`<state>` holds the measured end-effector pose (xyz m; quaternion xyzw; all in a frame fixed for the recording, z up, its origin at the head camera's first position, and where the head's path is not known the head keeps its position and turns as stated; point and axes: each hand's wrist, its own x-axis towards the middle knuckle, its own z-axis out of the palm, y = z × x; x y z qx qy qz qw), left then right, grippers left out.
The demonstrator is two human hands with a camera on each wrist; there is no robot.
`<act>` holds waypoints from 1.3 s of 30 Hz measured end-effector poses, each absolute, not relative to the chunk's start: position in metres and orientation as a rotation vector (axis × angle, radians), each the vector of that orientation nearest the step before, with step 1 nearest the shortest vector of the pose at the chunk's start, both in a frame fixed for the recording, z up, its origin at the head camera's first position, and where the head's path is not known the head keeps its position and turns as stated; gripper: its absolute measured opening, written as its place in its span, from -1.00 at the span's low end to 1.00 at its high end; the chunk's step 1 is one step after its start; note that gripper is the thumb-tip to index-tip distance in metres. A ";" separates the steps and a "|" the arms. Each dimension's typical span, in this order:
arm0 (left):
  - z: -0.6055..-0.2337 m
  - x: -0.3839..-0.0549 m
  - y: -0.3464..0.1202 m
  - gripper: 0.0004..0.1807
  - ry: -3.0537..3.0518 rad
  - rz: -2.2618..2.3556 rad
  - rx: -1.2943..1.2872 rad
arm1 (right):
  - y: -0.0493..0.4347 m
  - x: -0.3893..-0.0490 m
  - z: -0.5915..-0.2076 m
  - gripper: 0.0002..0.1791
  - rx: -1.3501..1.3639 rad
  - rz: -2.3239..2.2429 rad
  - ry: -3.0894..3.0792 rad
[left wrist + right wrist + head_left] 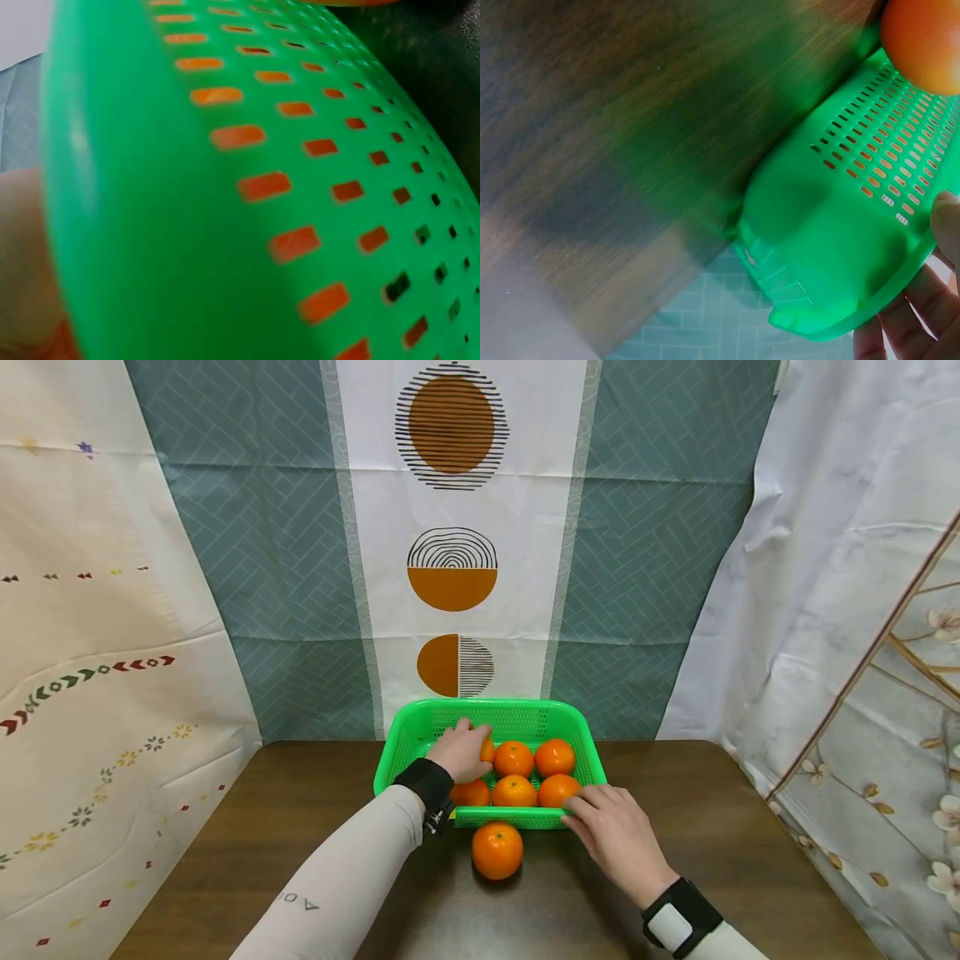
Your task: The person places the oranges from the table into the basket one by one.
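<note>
My left hand (462, 755) reaches over the front rim into a green plastic basket (491, 817), fingers curled round an orange (487, 749) that it partly covers. More oranges sit in rows beside it, among them one at the near right (558, 791). My right hand (617, 831) holds the basket's front rim near the right corner; in the right wrist view its thumb (946, 225) lies on the outer side and the fingers pass beyond the rim. One orange (497, 851) stands on the table just in front of the basket. In the left wrist view the perforated wall (172, 225) hides most of the left hand.
The basket stands on a dark wooden table (300, 827), near its back edge. Behind hangs a grey-green and white patterned cloth (292, 610). Pale printed cloths flank the table at left (112, 652) and right (847, 652).
</note>
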<state>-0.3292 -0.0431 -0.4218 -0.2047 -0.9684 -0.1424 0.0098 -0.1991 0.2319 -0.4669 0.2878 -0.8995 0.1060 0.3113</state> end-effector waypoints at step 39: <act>-0.439 -0.339 -0.041 -0.34 -3.196 -0.397 -0.518 | 0.231 -0.200 -0.466 -0.78 0.767 0.307 -2.374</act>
